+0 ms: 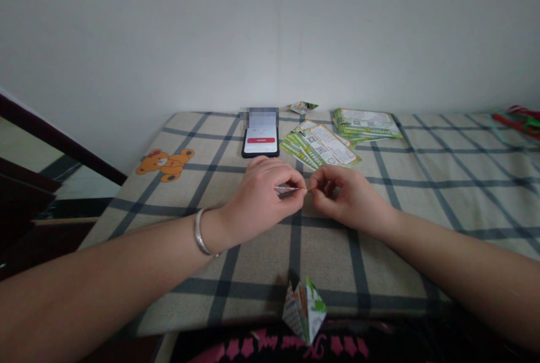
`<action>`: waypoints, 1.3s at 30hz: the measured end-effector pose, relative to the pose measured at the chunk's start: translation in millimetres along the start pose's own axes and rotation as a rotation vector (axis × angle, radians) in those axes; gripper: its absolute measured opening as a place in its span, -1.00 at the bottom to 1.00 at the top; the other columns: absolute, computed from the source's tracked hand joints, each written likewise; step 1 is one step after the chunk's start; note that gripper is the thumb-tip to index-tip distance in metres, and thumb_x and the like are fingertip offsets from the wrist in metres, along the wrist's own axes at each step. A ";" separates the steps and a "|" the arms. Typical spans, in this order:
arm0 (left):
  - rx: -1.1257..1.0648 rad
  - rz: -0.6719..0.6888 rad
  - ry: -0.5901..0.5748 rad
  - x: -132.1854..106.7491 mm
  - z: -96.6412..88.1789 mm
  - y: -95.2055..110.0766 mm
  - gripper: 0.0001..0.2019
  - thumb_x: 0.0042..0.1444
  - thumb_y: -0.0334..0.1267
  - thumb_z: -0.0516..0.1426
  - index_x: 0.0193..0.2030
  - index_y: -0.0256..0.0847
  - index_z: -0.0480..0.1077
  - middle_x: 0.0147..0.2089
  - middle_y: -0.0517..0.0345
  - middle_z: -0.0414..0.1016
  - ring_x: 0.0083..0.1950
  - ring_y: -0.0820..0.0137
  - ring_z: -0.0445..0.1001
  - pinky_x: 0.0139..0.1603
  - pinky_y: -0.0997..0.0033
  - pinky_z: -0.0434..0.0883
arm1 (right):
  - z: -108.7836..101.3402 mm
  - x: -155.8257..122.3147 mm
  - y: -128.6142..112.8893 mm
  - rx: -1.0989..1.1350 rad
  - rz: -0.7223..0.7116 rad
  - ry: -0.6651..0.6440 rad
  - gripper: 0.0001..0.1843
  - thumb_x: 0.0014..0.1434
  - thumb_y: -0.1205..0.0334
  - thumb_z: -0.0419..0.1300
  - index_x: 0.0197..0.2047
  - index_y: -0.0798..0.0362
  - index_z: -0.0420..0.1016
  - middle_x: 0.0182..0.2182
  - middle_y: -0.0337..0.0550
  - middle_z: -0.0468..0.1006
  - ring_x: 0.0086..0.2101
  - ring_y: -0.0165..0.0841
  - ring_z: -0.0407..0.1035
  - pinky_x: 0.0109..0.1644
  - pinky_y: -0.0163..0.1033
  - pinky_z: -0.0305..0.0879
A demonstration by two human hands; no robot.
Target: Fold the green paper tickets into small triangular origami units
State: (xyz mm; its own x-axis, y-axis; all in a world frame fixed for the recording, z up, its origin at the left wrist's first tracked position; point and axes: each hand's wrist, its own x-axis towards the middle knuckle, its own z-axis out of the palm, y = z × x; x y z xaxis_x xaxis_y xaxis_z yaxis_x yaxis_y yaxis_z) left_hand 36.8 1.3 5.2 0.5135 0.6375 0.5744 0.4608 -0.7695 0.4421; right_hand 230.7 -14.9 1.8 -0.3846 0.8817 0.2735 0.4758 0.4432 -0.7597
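Above the middle of the checked tablecloth, my left hand [268, 191] and my right hand [346, 194] meet fingertip to fingertip. Between them is a thin piece of folded paper [286, 189], seen nearly edge-on and mostly hidden by the left fingers. My left thumb and fingers pinch it; a silver bangle [200, 233] circles that wrist. My right thumb and forefinger pinch its tip on the other side. Closer to me, a folded paper shape [304, 309] with pointed peaks, printed white and green, is at the table's front edge.
Behind my hands lie a phone [260, 148] with its screen lit, fanned green-and-white leaflets [327, 146] and a leaflet stack [371, 124]. Another small folded paper [302, 107] rests by the wall. A bear picture [166, 165] is at left, a red-green object [521, 122] far right.
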 end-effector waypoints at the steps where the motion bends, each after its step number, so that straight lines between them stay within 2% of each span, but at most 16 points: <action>1: -0.009 -0.008 0.006 0.1 0.3 -0.6 -0.93 0.04 -0.43 0.19 -0.40 -0.20 0.40 -0.38 0.29 0.51 -0.26 0.45 0.44 -0.04 0.30 0.26 | -0.2 0.3 0.3 0.020 0.011 -0.007 -0.90 0.00 0.40 0.15 -0.36 0.05 0.40 -0.52 -0.32 0.43 -0.53 -0.50 0.27 -0.47 -0.38 0.21; 10: -0.085 -0.084 0.007 0.6 1.2 -2.6 -0.93 0.07 -0.42 0.17 -0.41 -0.22 0.42 -0.40 0.25 0.51 -0.33 0.47 0.44 -0.21 0.41 0.34 | -2.2 2.9 6.5 0.136 0.048 -0.043 -0.89 0.06 0.37 0.12 -0.31 0.06 0.43 -0.49 -0.28 0.46 -0.48 -0.46 0.28 -0.41 -0.33 0.21; 15: -0.107 -0.103 0.004 1.0 -0.9 -2.8 -0.94 0.07 -0.42 0.18 -0.40 -0.24 0.44 -0.39 0.24 0.51 -0.32 0.48 0.44 -0.22 0.45 0.34 | -5.1 1.9 6.0 0.045 0.015 0.020 -0.91 0.13 0.34 0.10 -0.32 0.07 0.43 -0.48 -0.26 0.45 -0.45 -0.45 0.29 -0.40 -0.33 0.19; 19: -0.145 -0.121 -0.023 1.3 -1.5 -2.0 -0.94 0.08 -0.44 0.17 -0.38 -0.25 0.44 -0.38 0.25 0.50 -0.32 0.52 0.44 -0.24 0.50 0.34 | -4.7 1.2 5.0 0.031 -0.013 -0.032 -0.91 0.19 0.24 0.15 -0.31 0.07 0.44 -0.50 -0.29 0.41 -0.50 -0.48 0.23 -0.45 -0.36 0.15; 24: -0.207 -0.122 -0.062 0.6 -1.1 -4.3 -0.95 0.13 -0.43 0.16 -0.33 -0.25 0.42 -0.35 0.28 0.48 -0.31 0.56 0.43 -0.27 0.58 0.33 | -3.4 1.8 5.8 0.038 -0.064 -0.023 -0.93 0.19 0.31 0.13 -0.33 0.06 0.42 -0.47 -0.28 0.42 -0.46 -0.48 0.24 -0.41 -0.35 0.17; 31: -0.125 -0.161 -0.081 0.1 -2.9 -9.9 -0.95 0.12 -0.36 0.21 -0.28 -0.21 0.41 -0.33 0.29 0.47 -0.31 0.51 0.41 -0.26 0.51 0.33 | -9.2 4.4 9.6 0.017 -0.083 0.054 -0.90 0.21 0.32 0.11 -0.36 0.06 0.37 -0.46 -0.27 0.39 -0.41 -0.44 0.25 -0.31 -0.30 0.17; 36: -0.167 -0.194 -0.126 -0.4 -4.1 -14.7 -0.89 0.13 -0.32 0.20 -0.19 -0.19 0.39 -0.28 0.27 0.49 -0.30 0.49 0.43 -0.28 0.48 0.33 | -12.7 5.7 19.8 0.126 -0.054 0.060 -0.89 0.23 0.26 0.11 -0.35 0.05 0.33 -0.47 -0.30 0.31 -0.43 -0.44 0.17 -0.35 -0.29 0.11; 39: -0.224 -0.237 -0.119 -2.1 -1.6 -20.8 -0.81 0.14 -0.32 0.19 -0.10 -0.19 0.34 -0.22 0.23 0.48 -0.25 0.46 0.45 -0.27 0.45 0.35 | -13.2 6.6 24.9 0.200 -0.017 0.109 -0.87 0.22 0.24 0.10 -0.38 0.03 0.29 -0.49 -0.32 0.27 -0.45 -0.45 0.13 -0.38 -0.28 0.06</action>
State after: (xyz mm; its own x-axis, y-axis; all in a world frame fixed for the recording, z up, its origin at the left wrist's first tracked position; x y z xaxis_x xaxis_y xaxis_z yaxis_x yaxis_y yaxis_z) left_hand 25.0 15.9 -4.1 0.4978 0.7895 0.3590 0.4140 -0.5800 0.7016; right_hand 250.4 4.1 -7.5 -0.2984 0.8913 0.3414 0.2993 0.4270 -0.8533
